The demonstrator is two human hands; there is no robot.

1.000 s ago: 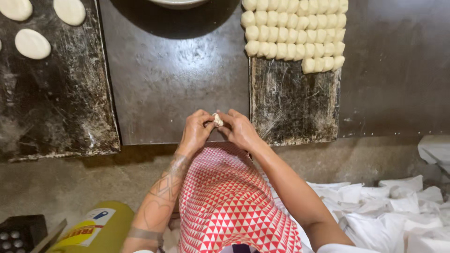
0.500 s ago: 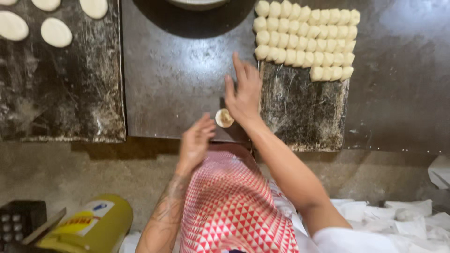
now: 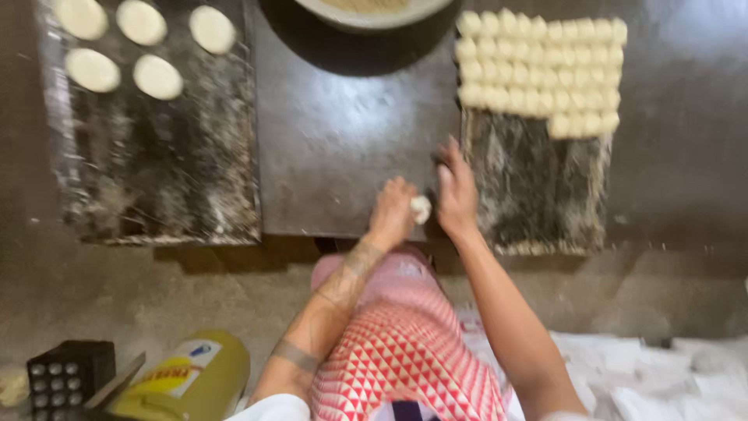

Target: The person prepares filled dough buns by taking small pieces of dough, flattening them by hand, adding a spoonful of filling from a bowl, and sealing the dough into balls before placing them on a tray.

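Left hand (image 3: 392,214) fingers pinch dough ball (image 3: 421,209) at worktop (image 3: 343,148) near edge; right hand (image 3: 456,195), fingers together, cups it. Step: shaping ball. Next likely calls for pressing flat.

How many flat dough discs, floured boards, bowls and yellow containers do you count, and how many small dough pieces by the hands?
Flat dough discs: 5
Floured boards: 2
Bowl: 1
Yellow container: 1
Small dough piece: 1
Total: 10

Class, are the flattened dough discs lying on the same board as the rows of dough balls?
No: the flattened dough discs lie on the left board, the dough balls on the right board.
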